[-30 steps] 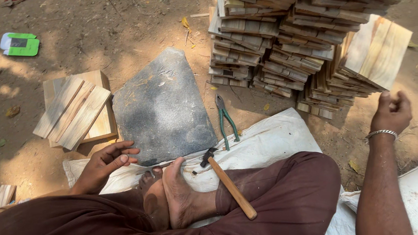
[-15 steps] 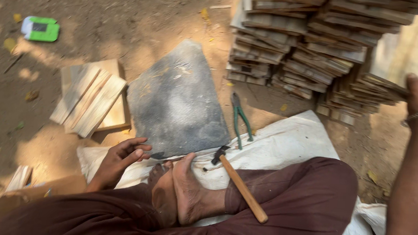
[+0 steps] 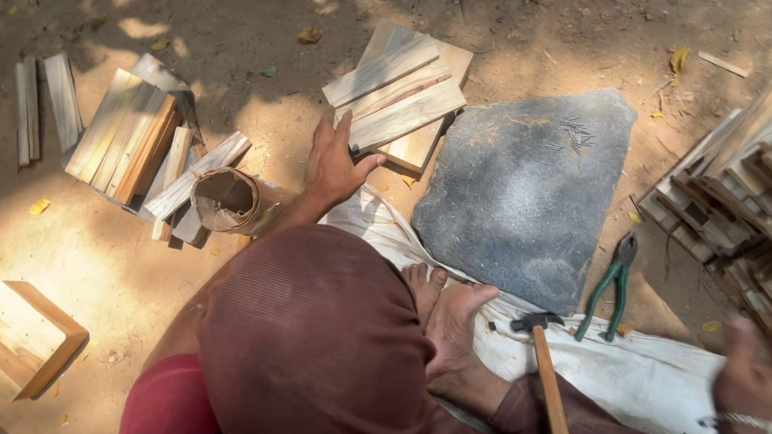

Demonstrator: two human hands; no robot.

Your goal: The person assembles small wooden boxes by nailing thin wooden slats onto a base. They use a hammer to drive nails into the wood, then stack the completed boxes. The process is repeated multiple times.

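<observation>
Open left hand (image 3: 335, 162) touches rough flat wooden slats (image 3: 400, 94).

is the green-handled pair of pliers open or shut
Open: the green-handled pair of pliers lies flat on the dirt beside the grey stone slab, its two handles splayed apart.

The slats (image 3: 402, 94) are pale, flat strips of cut wood, piled loosely in a small stack on the dirt, far from the person and just left of centre. They lie askew, the top few running diagonally from near-left to far-right across a wider board beneath. The near edge of the pile meets the fingertips of the left hand (image 3: 333, 169). The stack (image 3: 756, 186) at the far right is larger, its slats laid crosswise in layers and blurred at its near end.
</observation>
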